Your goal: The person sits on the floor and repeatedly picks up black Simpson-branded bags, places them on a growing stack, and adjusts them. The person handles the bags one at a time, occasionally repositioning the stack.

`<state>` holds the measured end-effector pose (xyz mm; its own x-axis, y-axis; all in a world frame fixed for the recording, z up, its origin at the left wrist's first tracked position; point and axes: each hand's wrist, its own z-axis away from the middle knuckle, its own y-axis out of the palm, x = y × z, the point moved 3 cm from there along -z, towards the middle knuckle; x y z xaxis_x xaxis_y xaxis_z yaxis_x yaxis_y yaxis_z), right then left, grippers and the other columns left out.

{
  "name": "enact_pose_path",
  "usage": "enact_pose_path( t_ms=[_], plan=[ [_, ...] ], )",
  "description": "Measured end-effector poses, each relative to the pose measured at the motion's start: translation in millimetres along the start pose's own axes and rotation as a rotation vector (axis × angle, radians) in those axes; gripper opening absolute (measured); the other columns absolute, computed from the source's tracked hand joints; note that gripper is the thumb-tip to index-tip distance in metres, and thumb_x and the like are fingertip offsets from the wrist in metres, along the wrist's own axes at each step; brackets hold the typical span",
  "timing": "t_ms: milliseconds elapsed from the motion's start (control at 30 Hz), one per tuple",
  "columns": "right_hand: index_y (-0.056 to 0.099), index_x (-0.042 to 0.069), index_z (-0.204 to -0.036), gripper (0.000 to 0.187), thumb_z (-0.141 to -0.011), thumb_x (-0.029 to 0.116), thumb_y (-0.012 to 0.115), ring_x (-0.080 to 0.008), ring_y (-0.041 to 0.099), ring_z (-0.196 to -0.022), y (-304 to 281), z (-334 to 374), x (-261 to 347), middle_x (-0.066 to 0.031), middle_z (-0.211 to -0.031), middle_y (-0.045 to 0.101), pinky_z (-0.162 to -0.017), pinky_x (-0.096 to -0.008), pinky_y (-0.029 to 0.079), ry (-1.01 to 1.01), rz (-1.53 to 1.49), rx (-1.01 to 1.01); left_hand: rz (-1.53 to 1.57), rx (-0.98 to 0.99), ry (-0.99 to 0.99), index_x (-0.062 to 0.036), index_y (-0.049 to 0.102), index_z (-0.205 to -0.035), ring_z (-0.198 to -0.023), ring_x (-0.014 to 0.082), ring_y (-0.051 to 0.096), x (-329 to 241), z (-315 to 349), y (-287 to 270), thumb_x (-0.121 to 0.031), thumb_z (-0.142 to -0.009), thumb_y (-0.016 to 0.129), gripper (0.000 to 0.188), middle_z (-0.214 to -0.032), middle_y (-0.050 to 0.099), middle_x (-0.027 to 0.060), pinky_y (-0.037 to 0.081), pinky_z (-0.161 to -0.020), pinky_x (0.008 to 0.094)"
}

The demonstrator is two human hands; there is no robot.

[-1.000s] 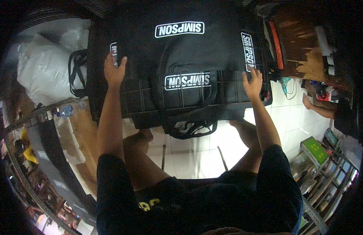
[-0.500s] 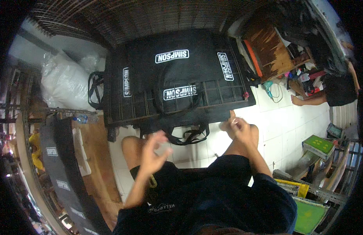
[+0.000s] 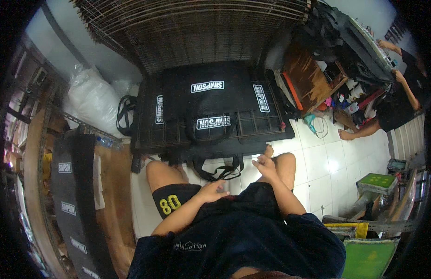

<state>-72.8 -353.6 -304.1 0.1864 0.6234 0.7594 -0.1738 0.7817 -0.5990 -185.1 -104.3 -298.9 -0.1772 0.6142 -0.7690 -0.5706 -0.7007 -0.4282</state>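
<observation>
In front of my knees lies a stack of flat black fabric panels (image 3: 178, 95) with white printed labels. A wire grid (image 3: 252, 123) rests over its near part. Black straps (image 3: 225, 175) hang from the stack's near edge. My left hand (image 3: 212, 191) is just above my lap, its fingers apart and nothing in it, close to the straps. My right hand (image 3: 265, 167) hovers by my right knee, near the stack's front edge. Its fingers look loosely spread, and I see nothing in them.
Wire racks (image 3: 187, 32) stand behind the stack. A white plastic bag (image 3: 92, 97) sits at left, above a long black labelled piece (image 3: 76, 186) on a board. A teal corded power tool (image 3: 310, 122) lies on the tiles. Another person (image 3: 401, 102) works at far right, near green-faced frames (image 3: 377, 182).
My left hand has come down and rightward to my lap. My right hand has shifted slightly left and lower. My view has tilted up, showing more of the wire racks and the other person.
</observation>
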Motion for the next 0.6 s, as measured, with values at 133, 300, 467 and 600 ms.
enact_pose_path(
  t_ms=[133, 300, 467, 600],
  plan=[
    [0.063, 0.005, -0.095, 0.033, -0.074, 0.031, 0.067, -0.0293, 0.064, -0.074, -8.9, 11.9, 17.1, -0.0166, -0.082, 0.065, -0.067, -0.0390, 0.050, -0.121, 0.096, -0.197, 0.005, -0.023, 0.010, -0.0090, 0.044, -0.127, -0.096, 0.0269, 0.059, -7.1, 8.5, -0.5, -0.048, -0.077, 0.064, 0.067, -0.105, 0.059, 0.0141, 0.047, -0.083, 0.0374],
    [0.063, 0.005, -0.089, 0.028, -0.076, 0.030, 0.067, -0.0269, 0.064, -0.067, -19.8, -0.8, 8.5, -0.0145, -0.080, 0.065, -0.063, -0.0377, 0.050, -0.177, -0.027, -0.374, -0.061, -0.021, 0.019, -0.0094, 0.043, -0.128, -0.095, 0.0277, 0.059, -0.6, 6.6, 1.1, -0.050, -0.077, 0.064, 0.068, -0.106, 0.059, 0.0136, 0.047, -0.082, 0.0377],
    [0.063, 0.007, -0.089, 0.025, -0.076, 0.028, 0.067, -0.0249, 0.064, -0.068, -17.3, 6.8, 21.4, -0.0113, -0.074, 0.066, -0.063, -0.0365, 0.050, -0.124, 0.023, -0.301, -0.058, -0.019, 0.025, -0.0090, 0.044, -0.128, -0.095, 0.0277, 0.059, -3.3, 6.6, 1.2, -0.049, -0.077, 0.064, 0.068, -0.105, 0.060, 0.0143, 0.047, -0.082, 0.0374],
    [0.063, 0.009, -0.088, 0.024, -0.076, 0.030, 0.067, -0.0243, 0.064, -0.069, -18.4, 4.4, 13.0, -0.0096, -0.073, 0.065, -0.064, -0.0365, 0.049, -0.102, 0.042, -0.292, -0.050, 0.009, 0.022, -0.0085, 0.043, -0.128, -0.098, 0.0290, 0.058, -3.8, 3.8, 2.2, -0.049, -0.078, 0.063, 0.067, -0.107, 0.059, 0.0158, 0.047, -0.084, 0.0386]
  ],
)
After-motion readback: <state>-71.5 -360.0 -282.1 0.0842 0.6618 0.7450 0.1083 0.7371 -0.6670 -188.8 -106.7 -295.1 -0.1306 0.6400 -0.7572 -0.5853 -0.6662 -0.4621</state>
